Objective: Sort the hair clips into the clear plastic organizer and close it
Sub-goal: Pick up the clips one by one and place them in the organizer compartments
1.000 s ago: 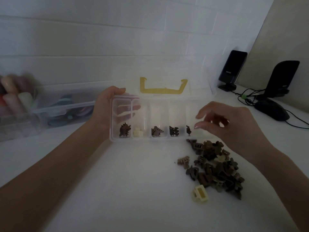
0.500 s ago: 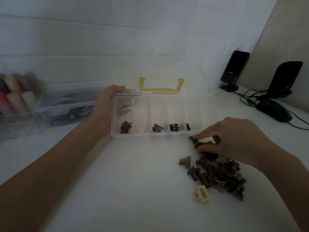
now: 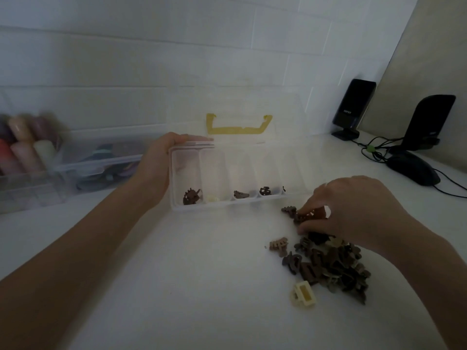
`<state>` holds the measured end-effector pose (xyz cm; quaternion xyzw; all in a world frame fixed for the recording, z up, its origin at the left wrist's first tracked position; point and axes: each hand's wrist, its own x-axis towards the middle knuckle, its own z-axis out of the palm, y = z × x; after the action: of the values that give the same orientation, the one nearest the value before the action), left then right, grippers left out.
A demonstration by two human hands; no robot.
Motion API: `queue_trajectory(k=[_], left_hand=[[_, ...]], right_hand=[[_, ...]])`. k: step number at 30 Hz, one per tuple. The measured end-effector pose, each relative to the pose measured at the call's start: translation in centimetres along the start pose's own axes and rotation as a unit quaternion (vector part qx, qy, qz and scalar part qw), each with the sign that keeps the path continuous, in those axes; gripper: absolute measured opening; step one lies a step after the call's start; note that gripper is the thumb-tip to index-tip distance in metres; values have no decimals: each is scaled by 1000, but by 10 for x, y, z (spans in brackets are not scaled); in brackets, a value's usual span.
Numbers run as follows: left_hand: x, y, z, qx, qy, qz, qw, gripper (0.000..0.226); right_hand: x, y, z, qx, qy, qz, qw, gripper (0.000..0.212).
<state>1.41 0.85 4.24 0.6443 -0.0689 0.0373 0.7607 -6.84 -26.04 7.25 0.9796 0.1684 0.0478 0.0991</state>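
On the white desk [image 3: 177, 286], sitting open with lid [image 3: 240, 117] raised toward the wall: clear plastic organizer [image 3: 227, 205], tilted up at its far edge. Sorting only just getting going, by the look of it: one or two small clips lying at the front of each compartment, dark brown clip [image 3: 191, 196] in the leftmost, cream clip [image 3: 212, 199] in the next, further brown ones [image 3: 241, 194] and [image 3: 265, 190] to the right, and a sliver of something dark at the last divider, too small to name. Still waiting outside, the bulk of the job: pile of hair clips [image 3: 333, 266] lying just in front of and to the right of the organizer, a tan clip [image 3: 278, 245] sitting slightly apart at the pile's left edge and a pale yellow clip [image 3: 303, 294] at its near edge. Closing not yet possible to begin, judging from that heap. Gripping the organizer's left end, the left hand [image 3: 156, 168], fingers curling over the top rim and palm against the side wall, steadying the box. Reaching down onto the far end of the pile, the right hand [image 3: 353, 208], fingertips [image 3: 307, 207] curling round and pinching a dark brown clip [image 3: 307, 216] there, with another clip [image 3: 288, 210] lying just left of it; organizer's right compartments standing just beyond that hand, near but apart.
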Motion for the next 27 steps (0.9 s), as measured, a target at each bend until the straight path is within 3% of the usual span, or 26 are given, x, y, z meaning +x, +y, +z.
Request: queue_trajectory(k=[6,9,13,15,17,20,24,27], left_hand=[[1,-6,8,-120,16,-77,990,39],[1,-6,4,-148,11,-88,985,39],[0,0,-2,-119,0,-43,992,33],[0,3,-3,-78,-24,-15,997,35],[-1,6,-4,-42,-63,-9,997,39],[-3,10,-6,-15,-124,-32,992,26],[-2,8,-14,-21,-156,-79,984,25],[-1,5,-11,-40,-128,-85,987,22]], right_hand=[[-1,-2,3,97,27,-32,994,29],[-1,0,3,206,136,-47,968,20],[-1,2,2,274,305,-14,912,25],[2,0,8,267,311,3,912,30],[5,-3,18,205,282,7,937,37],[9,-5,28,191,239,7,952,42],[11,2,26,234,264,20,935,21],[11,3,26,254,265,9,930,10]])
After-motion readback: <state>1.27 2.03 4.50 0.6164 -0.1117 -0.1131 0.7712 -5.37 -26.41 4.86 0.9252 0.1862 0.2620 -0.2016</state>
